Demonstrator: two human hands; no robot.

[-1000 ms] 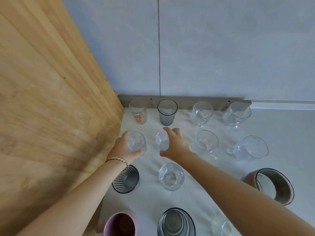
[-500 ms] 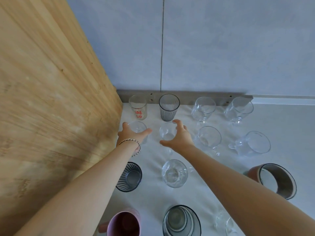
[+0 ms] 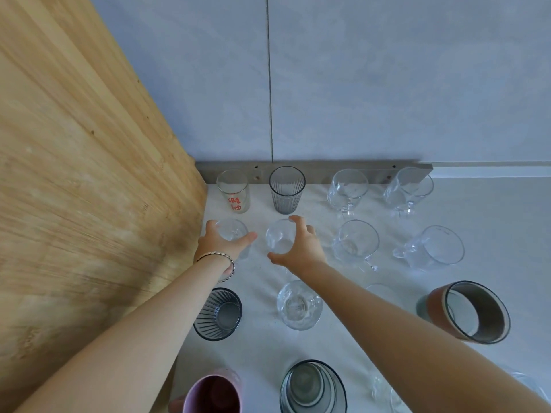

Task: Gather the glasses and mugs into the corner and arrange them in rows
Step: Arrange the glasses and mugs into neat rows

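Observation:
Glasses and mugs stand in rows on the white counter (image 3: 492, 204) by the corner. My left hand (image 3: 222, 244) grips a small clear glass (image 3: 232, 231) in the second row next to the wooden panel. My right hand (image 3: 301, 248) grips another small clear glass (image 3: 278, 236) just to its right. Behind them stand a clear glass with red print (image 3: 233, 190) and a grey ribbed glass (image 3: 286, 189). Two stemmed glasses (image 3: 347, 189) (image 3: 408, 189) complete the back row. A stemmed glass (image 3: 356, 241) and a clear glass mug (image 3: 432, 248) sit to the right of my hands.
The wooden panel (image 3: 89, 189) walls the left side; the grey wall (image 3: 357, 84) closes the back. Nearer me stand a dark ribbed glass (image 3: 217, 314), a round clear glass (image 3: 299, 305), a brown mug (image 3: 468, 311), a pink mug (image 3: 213, 393) and a grey mug (image 3: 313, 389).
Both hands have carried their small glasses a little farther toward the back row and set them lower. The other glasses have stayed in place.

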